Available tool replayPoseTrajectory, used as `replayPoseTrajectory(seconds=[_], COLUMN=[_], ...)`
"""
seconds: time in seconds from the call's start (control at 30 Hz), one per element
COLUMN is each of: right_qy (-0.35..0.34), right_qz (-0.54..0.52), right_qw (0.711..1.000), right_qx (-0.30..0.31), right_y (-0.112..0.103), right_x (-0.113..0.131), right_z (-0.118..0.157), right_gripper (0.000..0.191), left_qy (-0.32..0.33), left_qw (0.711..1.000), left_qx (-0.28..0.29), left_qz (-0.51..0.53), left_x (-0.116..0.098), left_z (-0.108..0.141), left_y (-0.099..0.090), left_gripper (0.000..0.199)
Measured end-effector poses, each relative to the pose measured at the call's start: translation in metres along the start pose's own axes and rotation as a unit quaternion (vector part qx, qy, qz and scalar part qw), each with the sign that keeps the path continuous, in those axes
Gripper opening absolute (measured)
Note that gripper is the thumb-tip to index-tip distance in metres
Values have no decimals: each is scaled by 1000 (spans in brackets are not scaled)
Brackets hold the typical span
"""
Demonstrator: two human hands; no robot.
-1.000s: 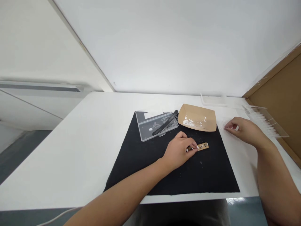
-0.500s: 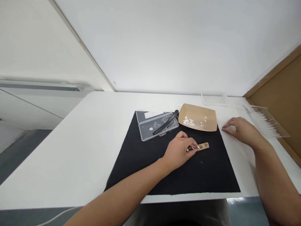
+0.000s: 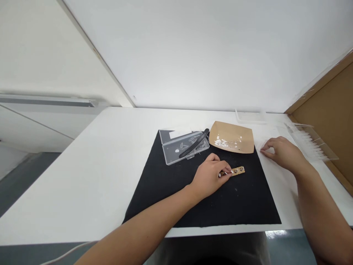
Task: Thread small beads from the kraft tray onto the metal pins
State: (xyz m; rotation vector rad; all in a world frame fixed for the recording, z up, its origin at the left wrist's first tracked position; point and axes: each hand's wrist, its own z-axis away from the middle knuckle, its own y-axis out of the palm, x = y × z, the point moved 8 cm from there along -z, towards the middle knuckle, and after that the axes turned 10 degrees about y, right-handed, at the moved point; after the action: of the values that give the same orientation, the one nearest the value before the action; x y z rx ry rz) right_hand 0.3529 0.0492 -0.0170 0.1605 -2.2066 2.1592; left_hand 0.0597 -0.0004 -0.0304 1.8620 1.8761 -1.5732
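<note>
In the head view, a narrow brown strip (image 3: 238, 170) lies on a black cloth (image 3: 220, 208), toward the front edge of the desk (image 3: 82, 176) and right of its middle. The left hand (image 3: 210, 176) is closed on the strip's left end, thumb and fingers pinching it. The right hand (image 3: 281, 151) is well apart, over the desk between the cloth and the right edge, thumb and forefinger tips close together.

The strip looks light and fairly stiff, perhaps card or thin wood; the small dark rounds and white bits along it seem easy to knock loose. Its long edges look the safest place to hold, clear of those pieces.

The left fingers hide the strip's other end. Whether the right fingertips grip anything is impossible to tell: something see-through beside them fades into the white desk. A clear rack (image 3: 310, 141) near the right edge is equally faint. The white flakes (image 3: 221, 142) in the cardboard tray (image 3: 234, 129) are too small to identify.
</note>
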Motion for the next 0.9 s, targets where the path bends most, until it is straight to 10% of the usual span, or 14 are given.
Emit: replayPoseTrajectory(seconds=[0.9], right_qy=[87], right_qz=[37], right_qw=[995], right_qx=[31], right_y=[-11], right_x=[3], right_z=[6], right_gripper=[19], left_qy=[2], left_qw=[1000], left_qx=[16], left_qz=[-8], left_x=[-2], left_z=[-1], left_y=[-1], left_gripper=[9])
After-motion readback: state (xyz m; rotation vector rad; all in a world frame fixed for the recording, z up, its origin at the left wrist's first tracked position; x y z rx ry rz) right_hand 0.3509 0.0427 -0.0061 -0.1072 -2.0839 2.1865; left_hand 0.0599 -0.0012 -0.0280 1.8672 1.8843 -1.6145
